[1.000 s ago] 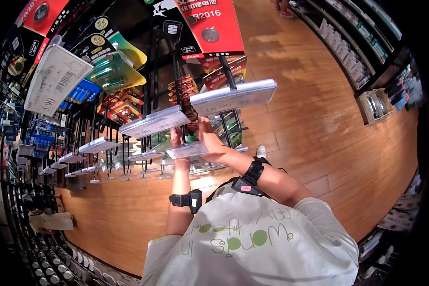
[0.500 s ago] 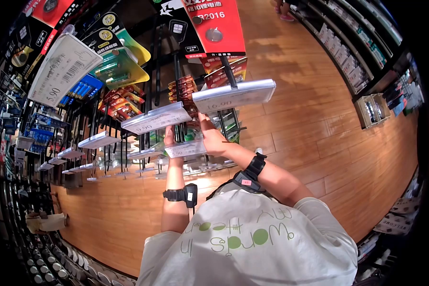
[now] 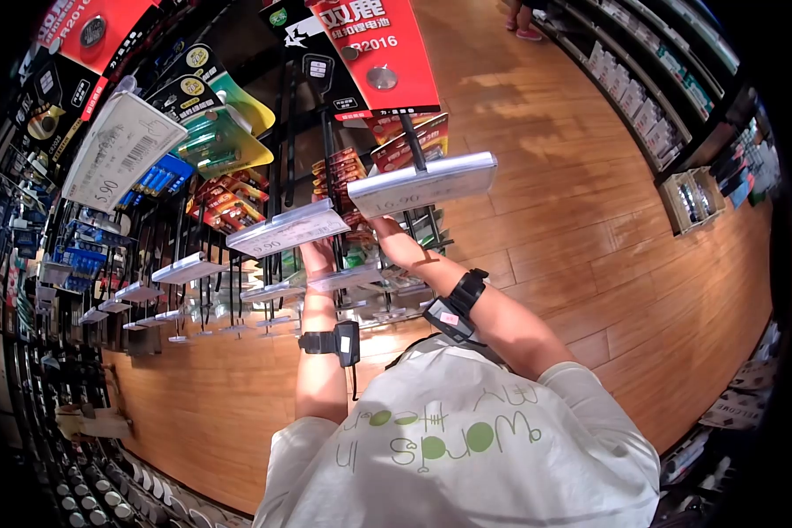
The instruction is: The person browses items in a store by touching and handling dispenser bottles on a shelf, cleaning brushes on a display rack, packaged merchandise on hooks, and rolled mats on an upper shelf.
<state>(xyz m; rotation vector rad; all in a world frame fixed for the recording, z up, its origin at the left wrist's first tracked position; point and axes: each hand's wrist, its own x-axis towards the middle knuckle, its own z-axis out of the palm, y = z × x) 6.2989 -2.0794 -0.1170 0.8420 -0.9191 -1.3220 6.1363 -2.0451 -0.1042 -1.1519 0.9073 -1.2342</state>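
Both hands reach into a rack of hanging battery packs. My left hand [image 3: 318, 257] is behind the price tag marked 9.90 [image 3: 289, 231], with its fingers hidden. Close under the price tag marked 16.90 [image 3: 422, 186] is my right hand [image 3: 391, 236], its fingers also out of sight. Between and above the hands hangs a row of red and gold battery packs [image 3: 335, 172]. Whether either hand grips a pack is not visible. A lower price tag [image 3: 347, 278] lies across the space just below the hands.
A large red CR2016 button-cell card [image 3: 382, 53] hangs in front of the hands. Left of it are green battery packs [image 3: 213, 145] and a tag marked 5.90 [image 3: 119, 154]. Several metal hooks stick out. A wooden crate [image 3: 692, 201] stands at right, beyond the wooden floor [image 3: 554, 255].
My right hand has moved forward, deeper behind the 16.90 tag. The left hand has also shifted further in behind the 9.90 tag. The view has tilted slightly.
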